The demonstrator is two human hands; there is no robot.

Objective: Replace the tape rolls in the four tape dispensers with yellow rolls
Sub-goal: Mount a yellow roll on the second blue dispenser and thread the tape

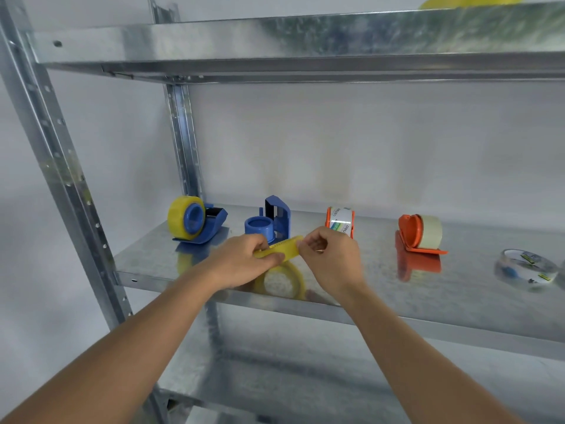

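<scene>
Holding a yellow roll (279, 250) edge-on above the shelf (397, 301), the left hand (241, 263) is closed around its near side while the right hand (331, 255) pinches its right end, apparently at the tape's free edge. The empty blue dispenser (269, 223) stands just beyond, at twelve o'clock from the roll, hub upward; both hands are about equally near. The roll's flat faces lie roughly level, judged to suit that hub. Fingers hide the roll's core and tape end. A yellow shape on the upper shelf is cut off.
</scene>
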